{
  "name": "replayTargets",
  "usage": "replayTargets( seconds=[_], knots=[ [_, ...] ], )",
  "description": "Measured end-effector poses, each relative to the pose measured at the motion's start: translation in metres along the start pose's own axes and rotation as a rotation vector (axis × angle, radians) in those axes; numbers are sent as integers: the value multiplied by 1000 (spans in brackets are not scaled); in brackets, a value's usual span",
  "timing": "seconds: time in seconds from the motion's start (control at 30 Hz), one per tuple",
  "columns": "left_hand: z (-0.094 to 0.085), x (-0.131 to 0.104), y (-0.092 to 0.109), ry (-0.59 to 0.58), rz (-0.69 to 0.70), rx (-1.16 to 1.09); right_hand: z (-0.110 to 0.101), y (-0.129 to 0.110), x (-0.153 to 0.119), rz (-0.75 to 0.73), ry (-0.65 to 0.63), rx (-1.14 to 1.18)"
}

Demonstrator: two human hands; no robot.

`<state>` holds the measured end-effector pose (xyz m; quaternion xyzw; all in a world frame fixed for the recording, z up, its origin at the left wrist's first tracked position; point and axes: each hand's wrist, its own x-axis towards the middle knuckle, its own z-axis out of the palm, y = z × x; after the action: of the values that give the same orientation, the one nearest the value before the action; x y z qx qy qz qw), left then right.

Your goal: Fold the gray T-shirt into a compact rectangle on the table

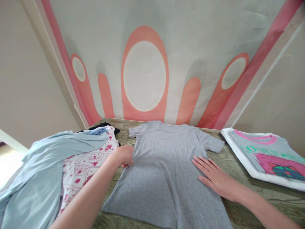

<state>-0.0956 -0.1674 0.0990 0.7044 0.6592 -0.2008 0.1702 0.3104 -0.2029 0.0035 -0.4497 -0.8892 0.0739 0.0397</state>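
A grey short-sleeved T-shirt (164, 171) lies spread out in front of me, its neckline at the far side and both sleeves out to the sides. Some soft creases run down its lower half. My left hand (126, 155) is closed at the shirt's left side edge, below the sleeve, its fingers curled and partly hidden, pinching the cloth there. Resting flat on the right side of the shirt is my right hand (215, 179), fingers stretched out, palm down, gripping nothing.
Loose clothes, a pale blue-green garment (47, 165) and a white one with red prints (88, 163), lie heaped on the left. A folded grey T-shirt with a cat picture (269, 152) tops a pile on the right. Behind the wooden table (257, 190) stands a patterned wall covering (100, 35).
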Motion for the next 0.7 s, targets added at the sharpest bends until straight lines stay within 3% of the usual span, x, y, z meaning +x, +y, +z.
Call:
replayTargets(
  seconds=[0.27,0.47,0.7],
  knots=[
    [-1,5,-25,-133,130,-214,2,3,-1,0,-8,-6],
    [-5,5,-49,-104,-18,-205,0,1,-1,5,-14,-14],
    [-2,2,-26,-120,40,-216,3,4,0,11,-24,-21]
  ],
)
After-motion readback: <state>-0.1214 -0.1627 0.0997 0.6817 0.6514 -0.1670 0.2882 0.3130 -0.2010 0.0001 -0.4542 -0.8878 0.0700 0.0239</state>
